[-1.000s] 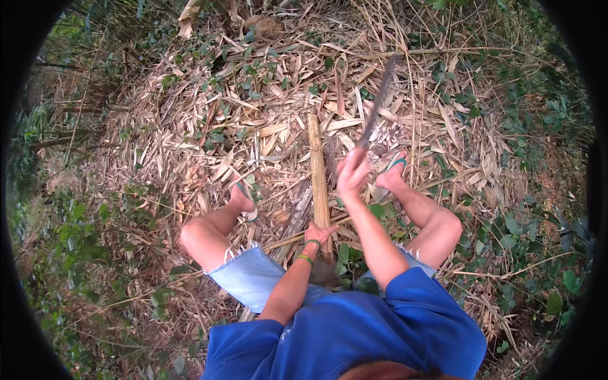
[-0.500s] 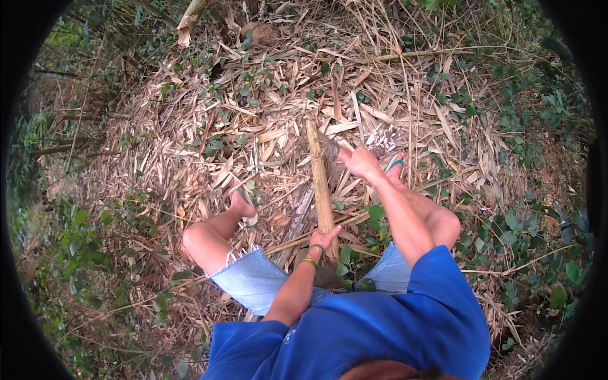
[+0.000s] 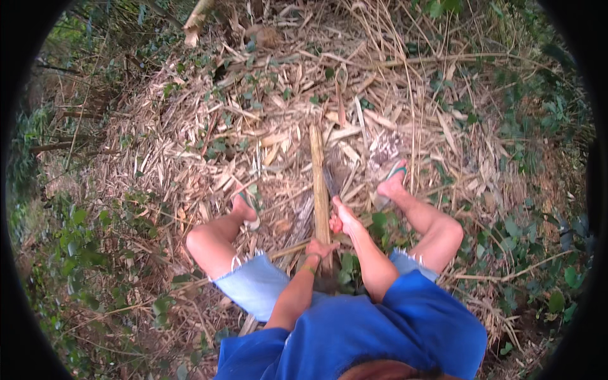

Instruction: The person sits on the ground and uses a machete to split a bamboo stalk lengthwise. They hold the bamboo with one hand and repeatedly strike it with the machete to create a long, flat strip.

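A peeled wooden pole (image 3: pixel 319 183) points away from me between my legs. My left hand (image 3: pixel 322 248), with bands at the wrist, is closed around its near end. My right hand (image 3: pixel 344 218) is closed just right of the pole, a little beyond the left hand. From that fist a knife (image 3: pixel 330 182) extends away from me, its dark blade lying close along the pole's right side. The handle is hidden inside my fingers. Motion blur hides whether the blade's edge touches the wood.
My sandalled feet, the left foot (image 3: pixel 243 206) and the right foot (image 3: pixel 394 180), flank the pole on a litter of dry leaves and chips (image 3: pixel 278 136). A weathered piece of wood (image 3: pixel 301 221) lies left of it. Thin dry stalks (image 3: pixel 415 114) rise at the right, and leafy vines (image 3: pixel 88 234) grow at the sides.
My right hand has come back toward me with the knife, from near the pole's far part to close by my left hand. The left hand keeps its grip.
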Available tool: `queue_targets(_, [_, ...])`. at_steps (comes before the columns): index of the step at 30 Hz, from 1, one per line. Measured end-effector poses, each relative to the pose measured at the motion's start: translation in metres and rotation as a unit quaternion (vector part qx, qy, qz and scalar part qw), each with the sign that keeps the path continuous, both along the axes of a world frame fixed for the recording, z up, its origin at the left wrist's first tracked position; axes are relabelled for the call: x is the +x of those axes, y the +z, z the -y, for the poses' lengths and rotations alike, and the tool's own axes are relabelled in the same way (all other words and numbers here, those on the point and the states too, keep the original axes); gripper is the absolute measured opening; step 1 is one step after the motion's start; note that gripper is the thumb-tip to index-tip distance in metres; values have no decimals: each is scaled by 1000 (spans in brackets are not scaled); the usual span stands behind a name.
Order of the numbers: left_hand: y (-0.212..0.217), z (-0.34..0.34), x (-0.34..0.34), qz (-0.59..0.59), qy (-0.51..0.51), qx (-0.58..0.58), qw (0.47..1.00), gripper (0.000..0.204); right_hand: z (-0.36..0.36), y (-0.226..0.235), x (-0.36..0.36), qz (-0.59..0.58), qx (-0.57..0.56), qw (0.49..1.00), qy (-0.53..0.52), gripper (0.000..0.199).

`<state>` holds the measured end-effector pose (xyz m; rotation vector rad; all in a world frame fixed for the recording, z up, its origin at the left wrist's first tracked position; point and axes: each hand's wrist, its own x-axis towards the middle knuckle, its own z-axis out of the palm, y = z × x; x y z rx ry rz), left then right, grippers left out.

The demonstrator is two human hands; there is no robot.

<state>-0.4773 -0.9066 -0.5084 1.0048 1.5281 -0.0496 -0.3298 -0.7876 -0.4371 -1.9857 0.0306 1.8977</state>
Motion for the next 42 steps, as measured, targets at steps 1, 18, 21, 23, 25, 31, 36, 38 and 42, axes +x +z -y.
queue_targets(1, [-18, 21, -5, 17, 8, 45, 999, 118, 5, -7, 7, -58, -19, 998, -36, 55])
queue_targets(18, [39, 8, 31, -66, 49, -36, 996, 101, -12, -1, 42, 393, 175, 736, 524, 42])
queue_targets(21, [33, 14, 17, -46, 67, -37, 996, 100, -32, 30, 42, 187, 35, 906, 377, 49])
queue_targets(23, [52, 17, 15, -30, 80, -31, 996, 100, -7, 19, 53, 137, 123, 968, 172, 57])
queue_targets(25, [69, 13, 14, -10, 107, -35, 994, 105, 8, 18, 56, 133, 176, 970, 106, 54])
queue_targets(31, [129, 1, 14, -8, 143, -37, 989, 104, 64, -69, 92, 399, 97, 870, 271, 63])
queue_targets(36, [137, 4, 16, 18, 133, -51, 990, 104, 112, -10, 106, 303, 19, 931, 205, 66])
queue_targets(38, [135, -3, 11, 38, 132, -63, 989, 105, 119, 36, 86, 233, 42, 967, 94, 61])
queue_targets(42, [148, -23, 11, 5, 46, -80, 996, 94, 133, 132, 56, 30, 165, 986, -4, 52])
